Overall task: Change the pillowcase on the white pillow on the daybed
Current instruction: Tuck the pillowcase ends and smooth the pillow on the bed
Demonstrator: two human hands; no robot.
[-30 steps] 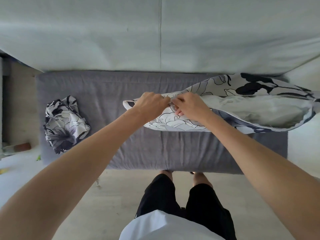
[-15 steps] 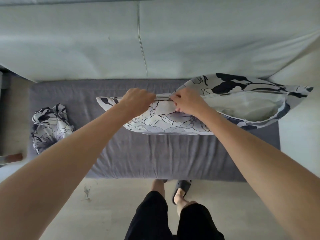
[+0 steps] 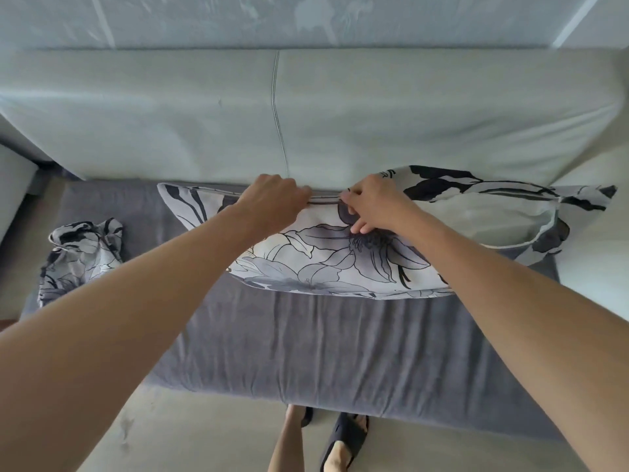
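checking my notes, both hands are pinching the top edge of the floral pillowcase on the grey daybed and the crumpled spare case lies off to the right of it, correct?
Not quite. The head view shows the crumpled spare case off to the left of the floral pillowcase, not the right. The rest holds: the left hand and right hand both pinch its top edge on the grey daybed.

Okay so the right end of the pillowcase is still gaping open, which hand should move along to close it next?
Probably the right hand. It grips the top edge of the floral pillowcase nearest the gaping end, where the white pillow still shows. The left hand pinches the closed part farther left, so it can anchor.
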